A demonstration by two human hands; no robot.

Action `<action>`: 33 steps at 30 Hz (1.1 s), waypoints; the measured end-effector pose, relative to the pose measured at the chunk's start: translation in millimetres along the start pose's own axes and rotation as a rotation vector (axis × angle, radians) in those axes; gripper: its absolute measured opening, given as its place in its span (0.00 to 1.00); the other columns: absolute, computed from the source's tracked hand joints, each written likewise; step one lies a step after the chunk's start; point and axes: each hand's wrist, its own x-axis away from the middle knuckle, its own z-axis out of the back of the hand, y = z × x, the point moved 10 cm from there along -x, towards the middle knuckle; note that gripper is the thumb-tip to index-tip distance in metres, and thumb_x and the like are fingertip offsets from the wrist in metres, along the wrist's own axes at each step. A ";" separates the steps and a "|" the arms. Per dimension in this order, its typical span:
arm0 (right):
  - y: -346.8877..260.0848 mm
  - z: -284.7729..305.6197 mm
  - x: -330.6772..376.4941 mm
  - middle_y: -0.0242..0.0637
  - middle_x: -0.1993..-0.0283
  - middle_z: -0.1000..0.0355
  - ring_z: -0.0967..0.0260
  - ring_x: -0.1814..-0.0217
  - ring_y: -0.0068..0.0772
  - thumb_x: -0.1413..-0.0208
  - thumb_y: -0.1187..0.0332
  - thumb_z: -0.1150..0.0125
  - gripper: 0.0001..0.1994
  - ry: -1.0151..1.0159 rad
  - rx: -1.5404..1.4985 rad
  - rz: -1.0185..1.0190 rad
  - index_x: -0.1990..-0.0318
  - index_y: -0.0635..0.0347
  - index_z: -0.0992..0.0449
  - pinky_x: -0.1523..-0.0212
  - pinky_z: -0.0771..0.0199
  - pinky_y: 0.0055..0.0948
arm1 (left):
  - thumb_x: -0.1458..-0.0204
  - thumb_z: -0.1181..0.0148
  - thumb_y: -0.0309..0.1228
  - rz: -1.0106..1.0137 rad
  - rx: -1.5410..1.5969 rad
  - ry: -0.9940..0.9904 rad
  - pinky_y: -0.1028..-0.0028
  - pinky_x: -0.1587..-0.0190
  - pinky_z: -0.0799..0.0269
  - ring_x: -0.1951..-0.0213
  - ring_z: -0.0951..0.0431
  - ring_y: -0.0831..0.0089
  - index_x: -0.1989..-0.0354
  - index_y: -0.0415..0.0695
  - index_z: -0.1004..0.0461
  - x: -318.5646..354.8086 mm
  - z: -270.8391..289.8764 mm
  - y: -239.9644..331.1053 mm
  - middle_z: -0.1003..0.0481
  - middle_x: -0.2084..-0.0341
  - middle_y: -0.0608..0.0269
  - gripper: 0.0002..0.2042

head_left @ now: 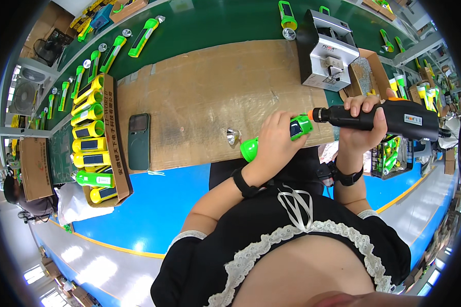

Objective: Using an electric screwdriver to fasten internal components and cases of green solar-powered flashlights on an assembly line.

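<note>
My left hand (277, 140) is wrapped round a green flashlight (249, 149) with a small dark panel on its side, held over the near edge of the cardboard sheet. In my right hand (364, 125) is a black electric screwdriver (404, 118), lying almost level. Its orange-collared tip meets or nearly meets the handle end of the flashlight; whether a screw sits there is too small to tell. Just left of the flashlight, a shiny reflector (233, 136) rests on the cardboard.
A cardboard box (119, 148) of yellow and green flashlight bodies stands at the left, beside a dark phone (139, 140). At the far right are a silver-and-black machine (330, 53) and a box of screws (363, 74). More flashlights (144, 38) line the green table's far side. A black basket (393, 157) sits at the right.
</note>
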 end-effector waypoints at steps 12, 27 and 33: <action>-3.8 -1.3 0.1 0.35 0.73 0.38 0.38 0.76 0.29 0.47 0.68 0.49 0.26 -0.050 -0.031 0.031 0.41 0.57 0.48 0.68 0.33 0.37 | 0.66 0.30 0.29 -0.025 -0.021 0.011 0.63 0.55 0.34 0.59 0.30 0.55 0.61 0.39 0.30 2.8 2.2 1.9 0.30 0.64 0.54 0.21; 82.4 -4.0 12.1 0.34 0.79 0.37 0.37 0.80 0.27 0.49 0.76 0.42 0.19 -0.375 0.289 -0.294 0.52 0.63 0.43 0.74 0.32 0.28 | 0.69 0.31 0.33 -0.149 -0.201 -0.225 0.65 0.58 0.34 0.62 0.29 0.59 0.66 0.41 0.28 0.4 -43.6 -13.4 0.30 0.70 0.58 0.19; 88.8 -7.6 13.9 0.35 0.75 0.34 0.35 0.78 0.23 0.53 0.84 0.48 0.19 -0.421 0.213 -0.300 0.52 0.65 0.41 0.75 0.33 0.23 | 0.69 0.31 0.34 -0.131 -0.229 -0.207 0.64 0.59 0.35 0.63 0.29 0.59 0.68 0.41 0.28 -2.3 -42.3 -13.9 0.30 0.70 0.58 0.19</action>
